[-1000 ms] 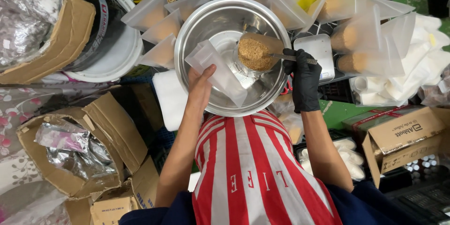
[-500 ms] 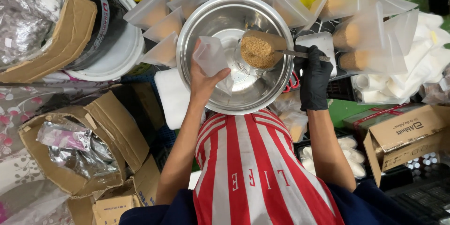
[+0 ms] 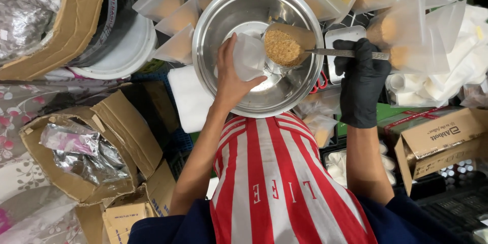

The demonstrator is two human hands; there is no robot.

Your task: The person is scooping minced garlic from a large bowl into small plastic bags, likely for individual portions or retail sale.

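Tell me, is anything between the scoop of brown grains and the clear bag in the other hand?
Nothing visible is. The scoop, held by the gloved right hand, sits right at the clear bag held by the bare left hand, over the steel bowl.

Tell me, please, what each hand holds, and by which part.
The left hand holds a small clear bag by its side. The gloved right hand holds a scoop of brown granules by its metal handle.

Scoop (image 3: pixel 284 47) over bowl (image 3: pixel 213 30); pouch (image 3: pixel 249 56) seemingly left.
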